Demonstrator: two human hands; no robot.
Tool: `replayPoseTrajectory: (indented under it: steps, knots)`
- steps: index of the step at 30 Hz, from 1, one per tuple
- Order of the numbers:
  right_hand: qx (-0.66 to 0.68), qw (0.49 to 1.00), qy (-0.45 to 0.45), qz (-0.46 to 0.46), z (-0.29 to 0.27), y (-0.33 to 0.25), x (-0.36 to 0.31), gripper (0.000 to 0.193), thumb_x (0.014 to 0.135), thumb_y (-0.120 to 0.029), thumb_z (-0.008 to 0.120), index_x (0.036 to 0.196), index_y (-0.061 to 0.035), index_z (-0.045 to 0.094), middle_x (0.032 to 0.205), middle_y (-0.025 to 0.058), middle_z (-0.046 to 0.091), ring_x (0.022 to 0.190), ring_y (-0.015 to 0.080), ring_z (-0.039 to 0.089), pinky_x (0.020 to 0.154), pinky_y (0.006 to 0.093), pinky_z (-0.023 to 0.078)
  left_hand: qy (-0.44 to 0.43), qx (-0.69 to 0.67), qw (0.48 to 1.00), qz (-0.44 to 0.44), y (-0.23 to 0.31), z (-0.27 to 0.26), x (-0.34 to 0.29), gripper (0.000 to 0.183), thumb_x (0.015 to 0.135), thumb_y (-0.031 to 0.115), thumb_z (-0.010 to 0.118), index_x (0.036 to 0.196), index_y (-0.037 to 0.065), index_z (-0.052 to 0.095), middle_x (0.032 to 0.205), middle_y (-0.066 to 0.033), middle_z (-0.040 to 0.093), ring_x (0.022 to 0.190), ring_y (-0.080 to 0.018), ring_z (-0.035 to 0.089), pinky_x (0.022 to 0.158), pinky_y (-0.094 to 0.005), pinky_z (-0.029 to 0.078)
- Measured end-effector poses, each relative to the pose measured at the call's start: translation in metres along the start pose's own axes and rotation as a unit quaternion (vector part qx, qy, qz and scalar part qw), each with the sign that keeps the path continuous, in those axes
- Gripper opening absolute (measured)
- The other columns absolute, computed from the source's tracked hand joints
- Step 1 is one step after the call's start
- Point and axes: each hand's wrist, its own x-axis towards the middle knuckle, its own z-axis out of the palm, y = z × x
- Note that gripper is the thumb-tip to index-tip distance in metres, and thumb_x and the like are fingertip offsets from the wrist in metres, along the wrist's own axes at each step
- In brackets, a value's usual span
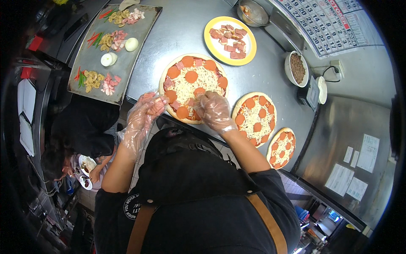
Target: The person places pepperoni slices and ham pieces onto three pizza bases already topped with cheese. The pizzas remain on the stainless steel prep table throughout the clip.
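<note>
Gloved hands are working over the largest pizza (189, 88) on the steel counter (169, 34).
Left hand (143, 111) is cupping meat pieces (157, 106), half-curled; right hand (214, 111) is bunching its fingers, contents hidden. Even spacing inside the crust would be serving best.

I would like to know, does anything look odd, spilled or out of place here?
No spill or damage shows. Only two bulky, round white pieces, perhaps peeled onions, look slightly odd: they sit on the rectangular grey metal tray beside small piles of cut toppings. The large, round pepperoni pizza seems orderly.
</note>
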Motion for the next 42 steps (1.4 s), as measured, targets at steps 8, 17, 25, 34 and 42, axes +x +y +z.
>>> replayPoseTrajectory:
  steps: [8,17,25,34,42]
  knots:
    - [-0.022,0.999,0.037,0.016,0.024,-0.019,0.011,0.018,0.085,-0.022,0.077,0.093,-0.0056,0.073,0.086,0.0121,0.067,0.08,0.0313,0.07,0.069,0.0471,0.057,0.007,-0.002,1.0,-0.012,-0.003,0.011,-0.01,0.042,0.103,0.003,0.057,0.143,0.0,0.047,0.131,-0.0215,0.068,0.119,-0.0321,0.073,0.104,-0.0404,0.06]
    - [0.268,0.939,-0.132,0.171,-0.025,-0.017,-0.007,0.009,0.087,-0.015,0.074,0.087,-0.0055,0.074,0.089,0.0194,0.07,0.084,0.0391,0.071,0.077,0.0491,0.054,-0.005,-0.031,0.999,-0.025,0.004,0.008,-0.011,0.052,0.096,0.001,0.06,0.146,0.0,0.046,0.142,-0.0225,0.061,0.131,-0.0335,0.066,0.111,-0.0438,0.056]
    - [0.048,0.997,-0.004,0.053,-0.011,-0.028,-0.019,0.023,0.081,-0.017,0.082,0.101,-0.0098,0.074,0.091,0.0123,0.065,0.083,0.0344,0.07,0.068,0.0468,0.055,-0.057,-0.027,0.997,-0.033,-0.002,0.043,-0.013,0.047,0.1,0.001,0.065,0.143,0.001,0.049,0.137,-0.0182,0.064,0.126,-0.0323,0.068,0.109,-0.0446,0.057]
    - [0.225,0.973,0.023,0.038,-0.05,-0.029,0.001,0.022,0.088,-0.015,0.08,0.107,-0.0054,0.074,0.094,0.0146,0.068,0.087,0.0343,0.07,0.075,0.0447,0.057,-0.112,0.098,0.989,-0.024,-0.031,0.063,0.003,0.042,0.101,0.001,0.067,0.14,0.005,0.053,0.123,-0.0148,0.071,0.113,-0.0237,0.072,0.095,-0.0348,0.062]
    - [0.38,0.898,-0.007,0.222,-0.057,-0.005,-0.017,0.014,0.096,-0.015,0.078,0.103,-0.0041,0.076,0.1,0.0084,0.074,0.087,0.0185,0.069,0.082,0.0344,0.055,-0.088,0.108,0.99,-0.029,-0.03,0.084,0.003,0.04,0.099,0.004,0.071,0.136,0.003,0.055,0.122,-0.0137,0.071,0.106,-0.0207,0.073,0.093,-0.0322,0.062]
